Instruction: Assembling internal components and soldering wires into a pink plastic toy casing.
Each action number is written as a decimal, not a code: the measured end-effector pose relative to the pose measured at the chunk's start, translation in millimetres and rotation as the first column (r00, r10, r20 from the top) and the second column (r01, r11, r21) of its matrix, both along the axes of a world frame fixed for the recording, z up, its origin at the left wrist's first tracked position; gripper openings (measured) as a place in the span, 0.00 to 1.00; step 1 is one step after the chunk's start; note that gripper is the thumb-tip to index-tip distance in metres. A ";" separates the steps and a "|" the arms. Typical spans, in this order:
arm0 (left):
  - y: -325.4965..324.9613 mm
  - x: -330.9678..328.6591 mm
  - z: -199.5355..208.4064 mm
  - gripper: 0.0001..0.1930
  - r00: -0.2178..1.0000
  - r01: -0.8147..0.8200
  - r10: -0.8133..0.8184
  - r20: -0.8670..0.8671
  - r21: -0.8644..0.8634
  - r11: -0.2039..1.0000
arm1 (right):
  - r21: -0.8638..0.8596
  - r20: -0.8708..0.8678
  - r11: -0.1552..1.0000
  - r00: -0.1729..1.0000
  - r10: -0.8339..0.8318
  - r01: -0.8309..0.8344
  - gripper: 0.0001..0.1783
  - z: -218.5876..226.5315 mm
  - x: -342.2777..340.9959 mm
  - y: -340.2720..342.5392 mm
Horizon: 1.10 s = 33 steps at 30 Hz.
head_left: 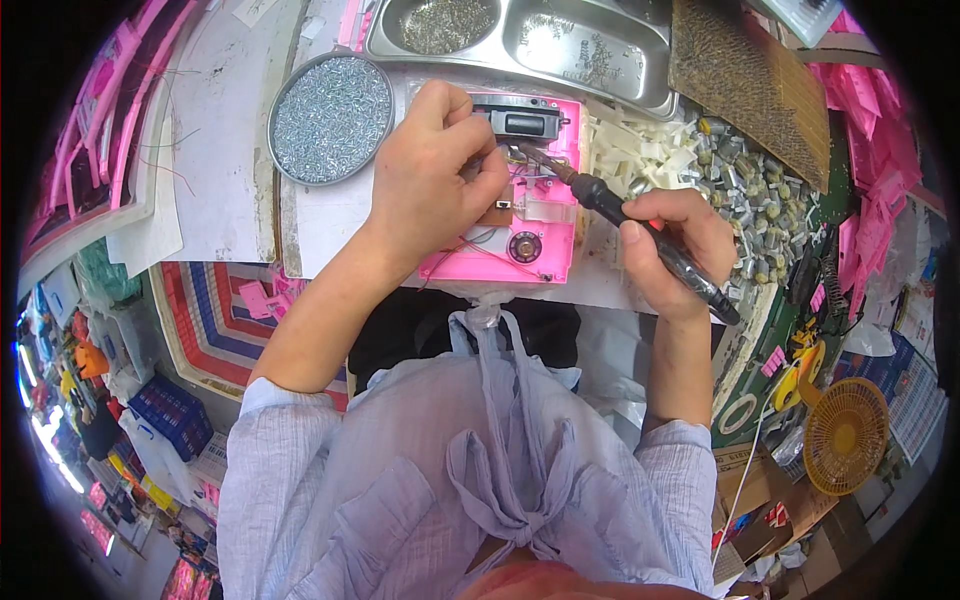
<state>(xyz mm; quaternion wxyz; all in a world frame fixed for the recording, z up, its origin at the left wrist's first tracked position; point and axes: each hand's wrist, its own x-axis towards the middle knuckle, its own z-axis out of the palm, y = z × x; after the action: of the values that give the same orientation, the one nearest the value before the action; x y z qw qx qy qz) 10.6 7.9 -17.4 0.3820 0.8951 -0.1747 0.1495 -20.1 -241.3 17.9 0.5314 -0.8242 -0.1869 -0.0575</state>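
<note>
White worktop [318, 225], hands [435, 185] curled, forearms [335, 300] angled forward

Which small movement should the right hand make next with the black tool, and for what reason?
Probably a slight nudge of the tip of the black tool inward along the black part: the right hand grips the handle, the tip points there, and the left hand is close by, over the pink case. Contact is too small to tell.

The pink rectangular plastic casing [485, 268] looked smooth; the slim black plastic-handled tool [600, 198] looked glossy. The silver compartmented metal tray [508, 52] gleamed, while the pale-blue cloth garment [415, 470] was matt and crinkled.
</note>
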 end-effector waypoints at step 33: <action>-5.1 -1.1 0.3 0.06 0.999 -0.037 0.037 0.001 0.014 0.999 | 0.127 0.163 0.987 0.980 -0.114 0.094 0.09 -1.8 -18.3 -23.7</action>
<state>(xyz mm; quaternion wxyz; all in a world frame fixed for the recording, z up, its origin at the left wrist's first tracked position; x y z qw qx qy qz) 9.5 2.8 -17.1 0.3728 0.9008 -0.1594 0.1553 -38.5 -265.0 16.2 0.5578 -0.7920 -0.1843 -0.1664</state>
